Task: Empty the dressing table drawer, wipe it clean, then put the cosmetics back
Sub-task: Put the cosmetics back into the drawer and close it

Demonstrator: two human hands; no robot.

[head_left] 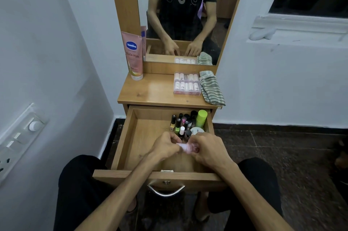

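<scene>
Both hands [185,147] pinch a pink item [185,147] over the drawer [120,148]; bottles [185,123] beyond remain, cloth [211,87] unused, stage unclear.

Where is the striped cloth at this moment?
In the head view, the striped cloth lies on the tabletop's right edge, beside the clear case of small bottles, below the mirror.

Small pink item [185,147] mostly covered by left hand [165,146] and right hand [209,150], kind unclear. White jar [196,130] partly hidden behind right hand. Nail-polish bottles' [178,123] labels too small to read.
</scene>
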